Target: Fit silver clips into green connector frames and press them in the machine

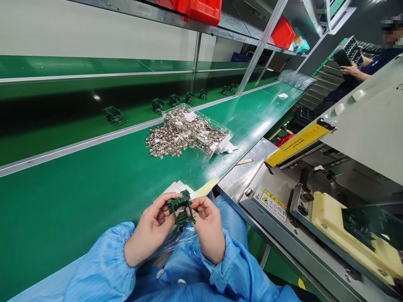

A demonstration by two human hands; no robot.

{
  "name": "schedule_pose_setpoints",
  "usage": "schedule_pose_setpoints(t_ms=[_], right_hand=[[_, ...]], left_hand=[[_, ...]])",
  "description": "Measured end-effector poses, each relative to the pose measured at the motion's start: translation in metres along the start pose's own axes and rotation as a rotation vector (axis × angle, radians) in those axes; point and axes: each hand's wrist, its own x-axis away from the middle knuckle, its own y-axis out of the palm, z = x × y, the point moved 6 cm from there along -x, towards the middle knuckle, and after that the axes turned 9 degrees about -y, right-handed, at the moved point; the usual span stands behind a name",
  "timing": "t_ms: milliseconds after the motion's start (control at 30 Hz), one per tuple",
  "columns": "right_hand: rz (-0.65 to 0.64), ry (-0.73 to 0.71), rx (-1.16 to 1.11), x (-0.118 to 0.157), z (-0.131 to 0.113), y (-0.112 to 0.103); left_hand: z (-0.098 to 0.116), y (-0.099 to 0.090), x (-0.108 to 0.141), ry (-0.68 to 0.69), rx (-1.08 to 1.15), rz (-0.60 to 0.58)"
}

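A dark green plastic frame part (pixel 182 208) with pins along one side is held up above the near edge of the bench. My left hand (pixel 153 222) grips its left side between thumb and fingers. On its other side, my right hand (pixel 208 226) pinches the right edge; whether a small piece is also in those fingertips cannot be made out. Behind the part lies a pale gridded sheet or tray (pixel 179 187). Farther off, many small shiny metal pieces (pixel 168 140) are heaped on the green bench, around and inside a clear plastic box (pixel 227 136).
Several green frame parts (pixel 113 115) sit on the conveyor belt (pixel 63 130) beyond the metal rail. To my right stands a machine (pixel 277 201) with a yellow light bar (pixel 300 142). Red bins (pixel 201 10) rest on the overhead shelf. A co-worker (pixel 374 63) holds a black tray (pixel 349 54).
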Motion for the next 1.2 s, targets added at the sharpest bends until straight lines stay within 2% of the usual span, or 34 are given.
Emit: schedule_pose_setpoints(t_ms=[233, 467, 633, 733, 833, 933, 1000, 1100, 1200], right_hand=[[0.000, -0.054, -0.011, 0.001, 0.000, 0.002], [-0.011, -0.058, -0.072, 0.011, 0.004, -0.002], [0.032, -0.066, -0.071, 0.021, 0.005, -0.007], [0.033, -0.062, -0.084, 0.022, 0.005, -0.012], [0.045, -0.033, -0.115, 0.018, 0.011, -0.027], [0.085, -0.007, -0.018, 0.013, 0.024, -0.051], [0.040, 0.032, 0.070, 0.011, 0.037, -0.057], [-0.074, 0.072, 0.106, 0.012, 0.053, -0.046], [-0.154, 0.030, 0.125, 0.015, 0.059, -0.026]], left_hand=[[0.000, 0.000, -0.001, -0.046, -0.010, 0.018], [0.000, 0.005, 0.004, -0.056, -0.016, -0.035], [0.000, 0.011, 0.008, -0.044, -0.054, -0.067], [0.000, 0.013, 0.007, -0.043, -0.074, -0.128], [0.003, 0.007, -0.001, -0.035, -0.091, -0.156], [0.003, -0.005, -0.017, -0.033, -0.048, -0.086], [0.001, -0.011, -0.029, -0.010, -0.033, -0.023], [-0.004, -0.014, -0.043, 0.078, -0.093, 0.086], [-0.011, -0.011, -0.050, 0.123, -0.115, 0.166]])
